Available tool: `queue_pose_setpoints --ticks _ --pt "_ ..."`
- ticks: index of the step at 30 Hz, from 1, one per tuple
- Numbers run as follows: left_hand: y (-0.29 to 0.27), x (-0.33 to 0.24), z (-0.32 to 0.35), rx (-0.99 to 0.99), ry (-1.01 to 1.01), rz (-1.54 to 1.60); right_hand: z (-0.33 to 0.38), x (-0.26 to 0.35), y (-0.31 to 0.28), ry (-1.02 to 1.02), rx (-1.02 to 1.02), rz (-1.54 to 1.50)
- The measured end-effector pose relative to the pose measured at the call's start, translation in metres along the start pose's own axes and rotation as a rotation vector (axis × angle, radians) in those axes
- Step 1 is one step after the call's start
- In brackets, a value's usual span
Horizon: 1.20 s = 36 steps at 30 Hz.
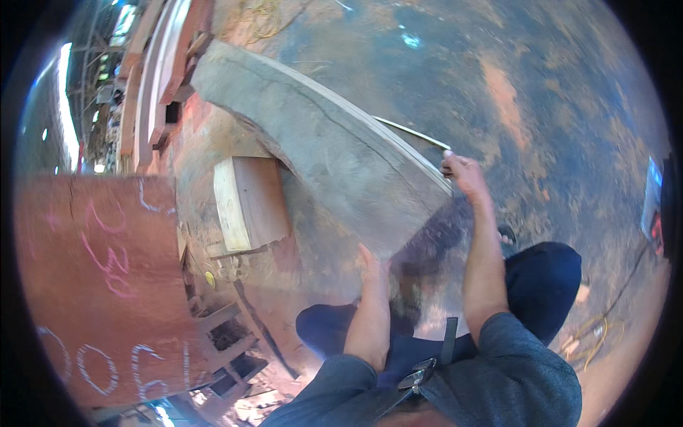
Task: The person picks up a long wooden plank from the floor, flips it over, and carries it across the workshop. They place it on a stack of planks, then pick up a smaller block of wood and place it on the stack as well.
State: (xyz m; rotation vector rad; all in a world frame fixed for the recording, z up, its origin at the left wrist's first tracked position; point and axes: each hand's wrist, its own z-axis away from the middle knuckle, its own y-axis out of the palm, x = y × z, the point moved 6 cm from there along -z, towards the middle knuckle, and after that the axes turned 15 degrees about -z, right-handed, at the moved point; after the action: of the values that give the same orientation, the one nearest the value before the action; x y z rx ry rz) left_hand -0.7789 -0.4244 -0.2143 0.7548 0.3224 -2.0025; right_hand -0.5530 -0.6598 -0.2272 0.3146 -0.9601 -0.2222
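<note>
A large, weathered grey-brown wooden slab (313,135) with a long dark crack lies slanted in front of me, its near end tilted toward my knees. My left hand (371,260) is at its near lower corner, thumb along the edge and the other fingers hidden. At the slab's right corner my right hand (462,173) is closed around the end of a thin pale strip (411,132). The strip runs away to the far left, beside the slab's light edge. Whether my right hand also touches the slab I cannot tell.
A squared timber block (260,199) sits left of the slab. A reddish board (107,285) with chalk marks stands at the left, long beams (153,78) lie behind it. Wood scraps (228,331) are at lower left; a yellow cord (601,338) is at right.
</note>
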Motion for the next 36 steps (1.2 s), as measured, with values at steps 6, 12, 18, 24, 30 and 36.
queue_pose_setpoints --ticks 6,12,18,24,30,36 --pt "0.025 -0.034 0.006 0.086 0.255 -0.031 -0.080 -0.024 0.035 -0.064 0.132 0.274" --pt "0.040 0.032 -0.024 0.188 0.036 0.179 -0.079 -0.026 0.054 -0.071 0.211 0.371" --pt "0.069 0.087 -0.021 0.279 -0.382 0.619 -0.060 -0.029 0.042 -0.052 0.215 0.379" --pt "0.031 0.071 -0.032 0.312 0.365 0.327 -0.039 -0.042 0.048 -0.028 0.185 0.298" --pt "-0.096 0.045 -0.015 0.000 0.129 0.623 0.040 -0.110 0.110 0.175 0.238 -0.030" --pt "-0.209 -0.119 0.058 -0.090 0.414 0.680 0.160 -0.209 0.236 0.478 0.438 -0.581"
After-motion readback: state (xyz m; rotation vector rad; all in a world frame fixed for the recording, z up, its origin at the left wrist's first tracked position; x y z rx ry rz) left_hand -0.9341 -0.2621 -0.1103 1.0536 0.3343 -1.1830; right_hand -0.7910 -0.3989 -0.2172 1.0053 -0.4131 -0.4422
